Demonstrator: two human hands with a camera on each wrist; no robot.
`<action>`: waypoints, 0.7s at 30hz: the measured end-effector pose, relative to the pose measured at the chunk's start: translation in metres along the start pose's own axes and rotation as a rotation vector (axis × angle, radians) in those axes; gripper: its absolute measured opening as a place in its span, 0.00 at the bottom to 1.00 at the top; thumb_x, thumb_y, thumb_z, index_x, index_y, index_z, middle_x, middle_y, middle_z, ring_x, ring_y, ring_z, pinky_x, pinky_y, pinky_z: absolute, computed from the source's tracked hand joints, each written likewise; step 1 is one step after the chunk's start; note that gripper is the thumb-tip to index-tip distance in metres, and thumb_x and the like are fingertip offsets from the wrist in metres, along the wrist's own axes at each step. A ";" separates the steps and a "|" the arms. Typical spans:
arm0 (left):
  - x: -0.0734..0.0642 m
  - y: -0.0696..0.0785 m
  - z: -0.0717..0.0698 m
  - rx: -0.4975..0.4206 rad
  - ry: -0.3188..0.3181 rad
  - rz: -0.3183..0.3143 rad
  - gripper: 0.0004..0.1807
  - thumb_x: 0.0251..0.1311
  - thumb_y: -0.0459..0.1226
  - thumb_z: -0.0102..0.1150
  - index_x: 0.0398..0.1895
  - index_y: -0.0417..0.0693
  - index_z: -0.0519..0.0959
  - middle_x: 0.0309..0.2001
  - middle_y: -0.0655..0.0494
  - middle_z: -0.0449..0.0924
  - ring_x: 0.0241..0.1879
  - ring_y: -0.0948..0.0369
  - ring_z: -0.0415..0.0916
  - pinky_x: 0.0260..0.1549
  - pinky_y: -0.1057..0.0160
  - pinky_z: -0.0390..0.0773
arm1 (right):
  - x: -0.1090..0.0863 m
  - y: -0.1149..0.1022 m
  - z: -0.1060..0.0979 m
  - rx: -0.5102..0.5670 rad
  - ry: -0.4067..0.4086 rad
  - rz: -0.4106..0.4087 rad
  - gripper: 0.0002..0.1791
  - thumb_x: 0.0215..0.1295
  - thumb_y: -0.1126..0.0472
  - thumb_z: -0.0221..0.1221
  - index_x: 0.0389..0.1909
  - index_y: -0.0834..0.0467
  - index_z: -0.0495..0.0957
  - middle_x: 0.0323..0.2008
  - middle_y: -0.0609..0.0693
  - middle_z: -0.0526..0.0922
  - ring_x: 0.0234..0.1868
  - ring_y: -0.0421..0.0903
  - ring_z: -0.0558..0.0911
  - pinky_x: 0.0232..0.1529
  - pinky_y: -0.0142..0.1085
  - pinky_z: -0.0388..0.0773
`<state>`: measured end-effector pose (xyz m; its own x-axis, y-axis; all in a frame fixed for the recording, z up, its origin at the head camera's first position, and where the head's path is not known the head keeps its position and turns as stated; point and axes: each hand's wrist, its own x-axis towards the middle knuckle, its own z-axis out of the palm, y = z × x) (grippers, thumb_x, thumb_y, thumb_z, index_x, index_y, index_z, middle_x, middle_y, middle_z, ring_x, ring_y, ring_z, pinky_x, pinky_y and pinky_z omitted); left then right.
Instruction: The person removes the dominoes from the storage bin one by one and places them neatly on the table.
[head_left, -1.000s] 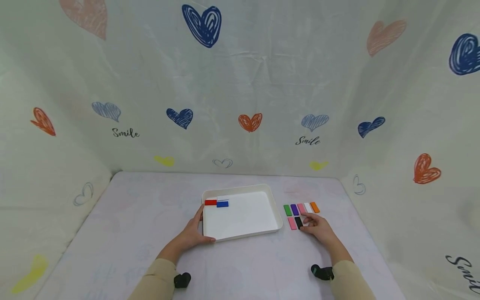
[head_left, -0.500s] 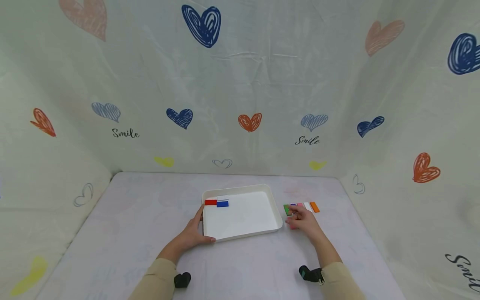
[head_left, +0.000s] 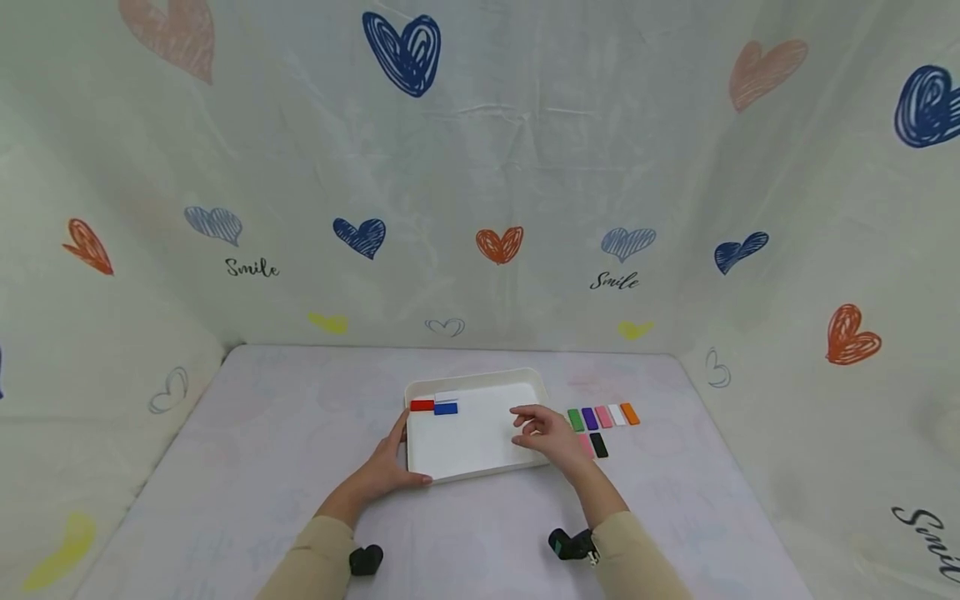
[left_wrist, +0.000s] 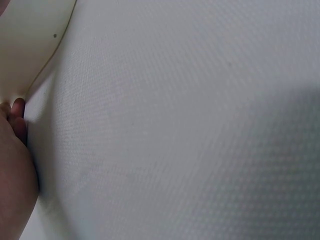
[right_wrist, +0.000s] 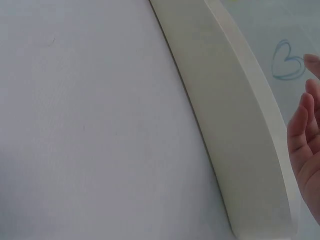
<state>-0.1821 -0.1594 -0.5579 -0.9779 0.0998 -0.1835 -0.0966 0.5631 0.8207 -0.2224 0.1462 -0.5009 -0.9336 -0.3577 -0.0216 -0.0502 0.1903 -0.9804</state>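
Observation:
A shallow white tray [head_left: 480, 450] lies on the table, holding a red tile [head_left: 422, 406] and a blue tile [head_left: 446, 408] side by side near its left wall. A pale strip shows just behind the blue one. My left hand [head_left: 384, 467] holds the tray's front left corner, thumb at the front edge and fingers along the left side. Over the tray's right part is my right hand [head_left: 551, 435], thumb and forefinger apart; whether a pale piece sits between them cannot be made out. In the right wrist view its fingers [right_wrist: 299, 127] show beside the tray wall [right_wrist: 230, 110].
To the right of the tray lie two rows of small flat tiles: green [head_left: 575, 420], purple [head_left: 589, 418], pink [head_left: 603, 417], white [head_left: 617, 415] and orange [head_left: 630, 414] behind, a pink and a black [head_left: 598, 445] in front. A curtain with hearts hangs behind the table.
My right hand has moved left from the loose tiles to above the tray, uncovering the black tile. My left hand and the tray have stayed in place.

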 end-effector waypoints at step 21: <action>0.001 0.002 0.001 0.001 0.014 -0.019 0.71 0.36 0.47 0.81 0.78 0.49 0.40 0.67 0.38 0.61 0.66 0.41 0.57 0.62 0.31 0.55 | 0.060 0.017 0.065 -0.108 -0.097 -0.043 0.24 0.57 0.72 0.67 0.56 0.65 0.77 0.48 0.63 0.80 0.44 0.52 0.79 0.40 0.31 0.77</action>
<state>-0.1830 -0.1574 -0.5575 -0.9784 0.0778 -0.1914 -0.1148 0.5656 0.8166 -0.2564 0.0680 -0.5313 -0.8915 -0.4530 -0.0043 -0.1317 0.2682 -0.9543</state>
